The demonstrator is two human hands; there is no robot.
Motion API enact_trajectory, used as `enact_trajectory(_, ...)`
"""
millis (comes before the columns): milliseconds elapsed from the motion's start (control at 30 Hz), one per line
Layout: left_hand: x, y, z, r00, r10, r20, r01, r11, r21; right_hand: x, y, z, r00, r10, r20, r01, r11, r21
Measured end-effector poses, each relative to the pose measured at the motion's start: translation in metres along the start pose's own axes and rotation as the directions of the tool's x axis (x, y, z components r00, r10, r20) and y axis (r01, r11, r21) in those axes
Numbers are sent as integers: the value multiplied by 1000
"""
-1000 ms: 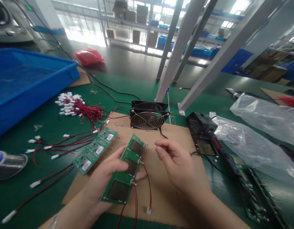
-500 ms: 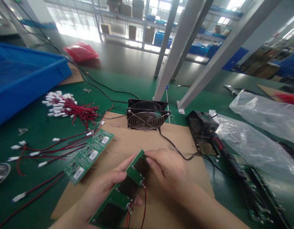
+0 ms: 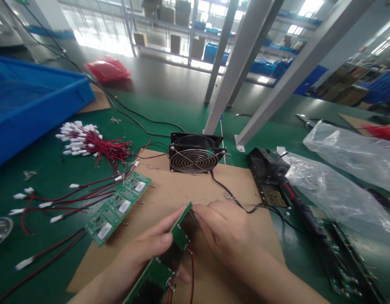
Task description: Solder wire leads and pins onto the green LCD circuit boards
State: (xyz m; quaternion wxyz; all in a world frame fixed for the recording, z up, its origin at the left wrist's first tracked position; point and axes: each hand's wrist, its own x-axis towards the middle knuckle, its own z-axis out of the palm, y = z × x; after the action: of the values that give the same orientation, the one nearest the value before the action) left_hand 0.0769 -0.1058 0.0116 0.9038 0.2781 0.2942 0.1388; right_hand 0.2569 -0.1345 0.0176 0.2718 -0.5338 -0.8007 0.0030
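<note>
- What lies on the green bench top (image 3: 144, 105)?
- Cardboard sheet (image 3: 175, 185), lower centre.
- Left side of frame?
- Wire bundle (image 3: 83, 139), middle left; red bag (image 3: 107, 69), upper left.
- Right side?
- Clear plastic bags (image 3: 334, 185).

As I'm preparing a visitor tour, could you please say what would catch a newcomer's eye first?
Probably the circuit board in the left hand, front and center, with the right hand at its far end. Behind it stands a black fan; a blue tray sits far left.

Green circuit board (image 3: 169, 255), dark-panelled, red and black wires (image 3: 192, 270) at one edge, tilted above cardboard (image 3: 169, 190)
</note>
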Motion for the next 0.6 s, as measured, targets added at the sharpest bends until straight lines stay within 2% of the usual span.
enact_trajectory(100, -4, -1, 2, 998, 41, -58, -35, 995, 98, -1, -6, -3, 998, 28, 56, -29, 999, 23)
enact_trajectory(267, -5, -4, 4, 981, 159, -114, -132, 968, 213, -1, -13, -2, 974, 190, 125, -209, 963, 168)
enact_trajectory(367, -4, -3, 5, 977, 182, -112, -157, 966, 205, 2, -15, -3, 946, 284, 157, -316, 917, 245)
enact_trajectory(467, -5, 1, 5, 980, 154, -124, -136, 981, 142, 6, -10, -5, 896, 340, 285, -422, 851, 313)
enact_trajectory(533, -7, 5, 4, 978, 143, -154, -129, 987, 96, 10, 0, -5, 856, 374, 356, -477, 836, 270)
enact_trajectory(600, -8, 8, 2, 970, 136, -203, -127, 990, 57, 15, 15, -2, 831, 439, 343, -506, 852, 135)
